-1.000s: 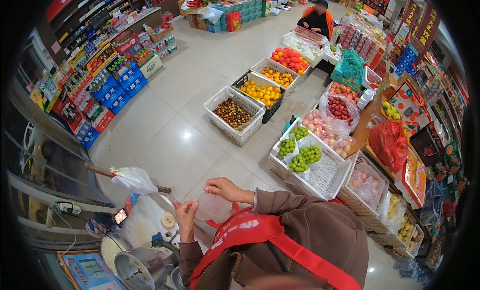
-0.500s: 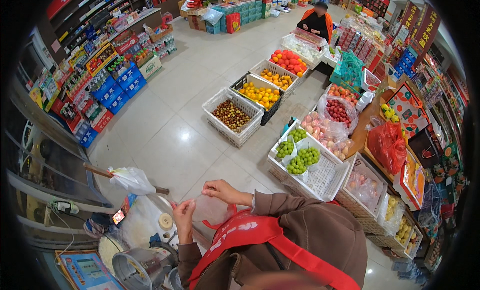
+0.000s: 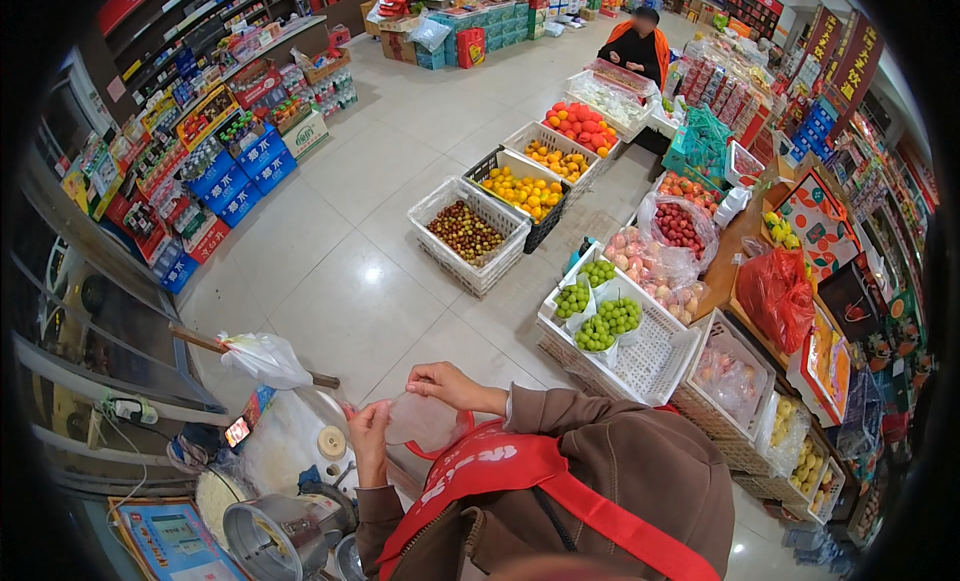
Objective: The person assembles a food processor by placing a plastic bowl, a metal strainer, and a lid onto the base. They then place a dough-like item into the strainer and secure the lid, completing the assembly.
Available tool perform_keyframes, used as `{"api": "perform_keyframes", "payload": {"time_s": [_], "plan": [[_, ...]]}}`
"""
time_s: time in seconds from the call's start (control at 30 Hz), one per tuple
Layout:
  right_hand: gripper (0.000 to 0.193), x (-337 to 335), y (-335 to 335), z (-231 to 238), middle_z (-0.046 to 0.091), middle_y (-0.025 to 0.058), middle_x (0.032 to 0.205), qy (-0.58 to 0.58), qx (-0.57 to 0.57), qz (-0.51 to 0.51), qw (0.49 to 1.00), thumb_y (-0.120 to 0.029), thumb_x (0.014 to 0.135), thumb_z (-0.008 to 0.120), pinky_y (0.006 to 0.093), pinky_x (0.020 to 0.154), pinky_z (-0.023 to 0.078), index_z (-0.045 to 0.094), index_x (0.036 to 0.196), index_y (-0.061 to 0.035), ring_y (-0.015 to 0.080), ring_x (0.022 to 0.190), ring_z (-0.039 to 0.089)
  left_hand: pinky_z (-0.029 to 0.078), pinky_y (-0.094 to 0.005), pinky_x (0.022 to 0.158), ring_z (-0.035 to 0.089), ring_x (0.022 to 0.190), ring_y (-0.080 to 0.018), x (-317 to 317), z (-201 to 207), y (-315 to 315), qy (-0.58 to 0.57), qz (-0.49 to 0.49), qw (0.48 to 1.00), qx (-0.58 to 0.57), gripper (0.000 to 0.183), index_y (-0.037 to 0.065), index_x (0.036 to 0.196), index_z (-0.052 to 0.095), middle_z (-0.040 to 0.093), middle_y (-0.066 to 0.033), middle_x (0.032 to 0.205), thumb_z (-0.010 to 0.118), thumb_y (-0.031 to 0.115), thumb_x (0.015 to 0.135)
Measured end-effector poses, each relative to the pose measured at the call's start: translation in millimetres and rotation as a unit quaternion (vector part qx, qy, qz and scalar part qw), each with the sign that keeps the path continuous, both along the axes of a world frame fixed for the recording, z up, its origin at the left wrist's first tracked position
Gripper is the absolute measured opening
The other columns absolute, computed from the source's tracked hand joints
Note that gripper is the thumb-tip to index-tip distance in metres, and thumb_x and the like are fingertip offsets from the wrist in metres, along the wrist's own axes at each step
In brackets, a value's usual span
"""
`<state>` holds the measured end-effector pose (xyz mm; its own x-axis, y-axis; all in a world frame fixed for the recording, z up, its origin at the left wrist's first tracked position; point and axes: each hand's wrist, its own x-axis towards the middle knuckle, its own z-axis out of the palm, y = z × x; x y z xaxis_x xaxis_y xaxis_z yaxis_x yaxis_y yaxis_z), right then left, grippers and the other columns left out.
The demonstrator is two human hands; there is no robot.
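Note:
Both my hands are raised in front of the red apron [image 3: 490,471], pinching a thin, translucent whitish sheet [image 3: 425,424] that looks like plastic film. My left hand [image 3: 371,433] grips its left edge between thumb and fingers. At its upper edge, the fingers of my right hand [image 3: 447,386] are closed on it. The sheet hangs between the hands, and I cannot tell whether it is a bag. Below and left of my left hand is a worktop with a round wooden-looking disc [image 3: 332,442] and a metal pot-like machine [image 3: 275,536].
A white plastic bag [image 3: 265,359] hangs on a wooden pole by the door. A lit phone [image 3: 238,432] stands beside the worktop. Ahead is a crate of dates [image 3: 466,231]; to the right, a crate of green grapes [image 3: 640,356]. A person [image 3: 636,53] sits at the back.

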<state>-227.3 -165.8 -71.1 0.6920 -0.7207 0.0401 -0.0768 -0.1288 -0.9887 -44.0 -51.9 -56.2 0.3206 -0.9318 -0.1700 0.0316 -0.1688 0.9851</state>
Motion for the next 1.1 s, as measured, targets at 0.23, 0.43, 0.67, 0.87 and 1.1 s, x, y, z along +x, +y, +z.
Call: {"api": "perform_keyframes", "payload": {"time_s": [0.23,0.43,0.67,0.87,1.1], "plan": [[0.026,-1.4,1.4,2.1,0.058,0.0047,0.068,0.002,-0.005,0.002,1.0,-0.027,0.095,0.06,0.0294,0.061,0.043,0.062,0.089,-0.001,0.0134,0.064,0.052,0.035,-0.0209,0.066,0.046,0.071,-0.006,-0.9,2.0,0.7,-0.02,-0.004,1.0,-0.007,0.031,-0.002,0.094,0.07,0.055,0.0031,0.076,0.061,0.028,0.095],[0.026,-1.6,2.3,1.4,0.055,0.0023,0.067,-0.004,-0.002,0.004,1.0,-0.026,0.095,0.06,0.0275,0.061,0.042,0.061,0.089,-0.0011,0.0105,0.064,0.048,0.038,-0.0215,0.066,0.048,0.071,-0.0063,1.4,-4.7,1.7,-0.025,-0.004,1.0,-0.001,0.032,-0.003,0.096,0.07,0.058,0.0021,0.075,0.061,0.027,0.096],[0.026,-2.3,3.4,2.7,0.055,0.0019,0.067,0.008,0.005,0.006,1.0,-0.026,0.095,0.06,0.0277,0.061,0.042,0.061,0.089,-0.0008,0.0105,0.064,0.048,0.038,-0.0211,0.065,0.049,0.071,-0.006,0.7,-6.7,2.6,-0.017,0.0,1.0,-0.009,0.03,-0.003,0.097,0.071,0.059,0.0019,0.075,0.061,0.025,0.095],[0.026,-2.3,3.4,-0.5,0.057,0.0027,0.067,0.014,-0.007,0.001,1.0,-0.026,0.095,0.061,0.0281,0.06,0.042,0.061,0.089,-0.0011,0.0109,0.064,0.049,0.038,-0.021,0.065,0.049,0.07,-0.0058,-0.8,-7.1,2.7,-0.013,0.005,1.0,0.001,0.03,-0.003,0.097,0.071,0.058,0.0025,0.074,0.062,0.025,0.095],[0.027,-2.3,3.8,-4.5,0.058,0.0041,0.067,0.006,-0.017,0.001,1.0,-0.028,0.095,0.061,0.0287,0.06,0.043,0.062,0.088,-0.0009,0.012,0.063,0.051,0.038,-0.021,0.063,0.048,0.069,-0.0057,-0.2,-6.2,3.4,-0.021,-0.003,1.0,0.002,0.03,-0.003,0.096,0.071,0.057,0.0027,0.073,0.061,0.026,0.095]]}}
